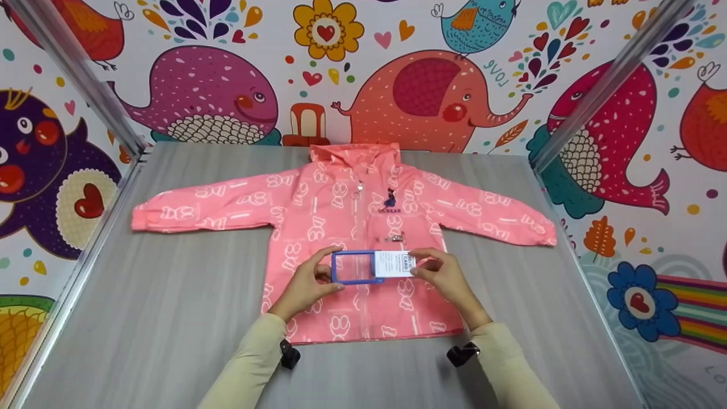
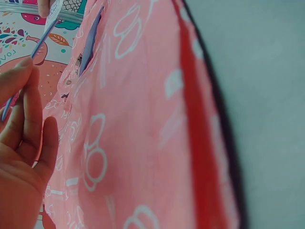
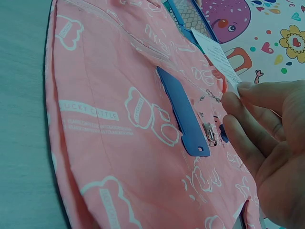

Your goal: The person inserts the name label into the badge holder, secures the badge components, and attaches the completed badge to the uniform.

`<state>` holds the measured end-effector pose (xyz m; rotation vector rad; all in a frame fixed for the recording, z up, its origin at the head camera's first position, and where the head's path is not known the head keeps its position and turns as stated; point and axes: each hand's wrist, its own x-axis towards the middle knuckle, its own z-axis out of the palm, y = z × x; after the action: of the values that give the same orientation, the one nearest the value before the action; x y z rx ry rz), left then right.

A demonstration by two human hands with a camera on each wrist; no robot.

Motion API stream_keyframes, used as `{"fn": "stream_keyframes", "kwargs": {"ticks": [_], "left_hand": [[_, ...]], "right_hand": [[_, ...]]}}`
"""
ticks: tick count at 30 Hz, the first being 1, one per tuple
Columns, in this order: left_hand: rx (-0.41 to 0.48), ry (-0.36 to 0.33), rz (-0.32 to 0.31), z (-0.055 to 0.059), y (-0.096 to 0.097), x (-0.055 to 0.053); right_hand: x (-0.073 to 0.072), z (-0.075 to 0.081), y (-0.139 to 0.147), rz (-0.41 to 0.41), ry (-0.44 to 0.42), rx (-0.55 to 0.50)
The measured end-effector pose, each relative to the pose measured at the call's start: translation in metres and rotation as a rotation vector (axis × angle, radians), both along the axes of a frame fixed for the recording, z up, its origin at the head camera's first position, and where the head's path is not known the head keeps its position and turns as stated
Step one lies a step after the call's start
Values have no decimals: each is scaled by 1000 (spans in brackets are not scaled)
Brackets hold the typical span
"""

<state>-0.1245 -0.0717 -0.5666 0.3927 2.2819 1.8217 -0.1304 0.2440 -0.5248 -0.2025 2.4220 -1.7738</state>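
My left hand holds a clear, blue-rimmed ID card holder by its left end, between thumb and fingers. At the other end, my right hand pinches a white printed card between thumb and fingertip. The card overlaps the holder's right end and mostly sticks out beyond it. Both are held above a pink jacket with white figures, spread flat. In the right wrist view a flat blue strip with a small hole lies on the jacket, beside a metal clip.
The jacket lies on a grey wood-grain table, its sleeves stretched to both sides and its collar at the back. Metal posts rise at the table's rear corners. Behind stands a wall covering printed with cartoon animals.
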Motion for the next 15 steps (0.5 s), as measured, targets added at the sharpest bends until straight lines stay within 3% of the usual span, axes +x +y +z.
{"fn": "stream_keyframes", "kwargs": {"ticks": [1, 15], "left_hand": [[2, 2, -2, -4, 0, -2], [28, -31, 2, -4, 1, -2]], "right_hand": [[0, 0, 0, 0, 5, 10], [0, 1, -7, -7, 46, 60]]}}
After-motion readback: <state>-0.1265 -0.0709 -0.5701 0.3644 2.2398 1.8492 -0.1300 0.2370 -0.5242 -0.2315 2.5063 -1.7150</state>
